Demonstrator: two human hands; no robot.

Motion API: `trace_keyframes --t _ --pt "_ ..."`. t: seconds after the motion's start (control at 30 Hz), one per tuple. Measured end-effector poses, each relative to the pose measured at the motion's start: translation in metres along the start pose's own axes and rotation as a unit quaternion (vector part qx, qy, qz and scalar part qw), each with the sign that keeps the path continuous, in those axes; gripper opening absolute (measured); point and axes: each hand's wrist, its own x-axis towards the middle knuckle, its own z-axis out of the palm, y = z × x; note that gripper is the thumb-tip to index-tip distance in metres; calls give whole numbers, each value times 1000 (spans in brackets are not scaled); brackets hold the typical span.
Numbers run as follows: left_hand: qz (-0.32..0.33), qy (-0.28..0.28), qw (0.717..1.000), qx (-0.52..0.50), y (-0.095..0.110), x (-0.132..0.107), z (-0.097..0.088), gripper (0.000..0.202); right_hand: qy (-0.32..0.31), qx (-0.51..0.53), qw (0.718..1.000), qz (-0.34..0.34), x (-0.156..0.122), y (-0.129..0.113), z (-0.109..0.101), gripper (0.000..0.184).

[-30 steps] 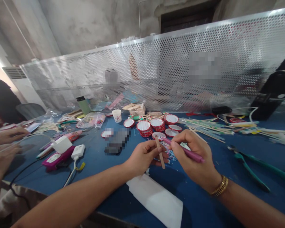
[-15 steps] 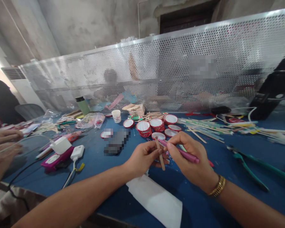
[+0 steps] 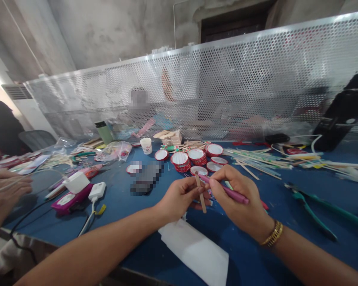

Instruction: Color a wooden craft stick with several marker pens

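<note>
The left hand is pinching a wooden craft stick upright above the blue table, while the right hand is gripping a pink marker, its tip touching the stick's upper end. With so thin a stick, the tip could be slipping off and smearing the fingers.

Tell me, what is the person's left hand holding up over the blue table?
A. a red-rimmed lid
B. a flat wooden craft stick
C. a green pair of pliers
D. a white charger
B: the left hand pinches a flat wooden craft stick, while the right hand puts a pink pen to it.
</note>
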Motion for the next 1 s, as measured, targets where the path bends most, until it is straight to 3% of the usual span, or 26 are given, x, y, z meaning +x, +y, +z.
trace_keyframes --t 1.0 --pt "-2 2 1000 4 -2 0 -1 43 22 -5 1000 -5 1 0 -1 15"
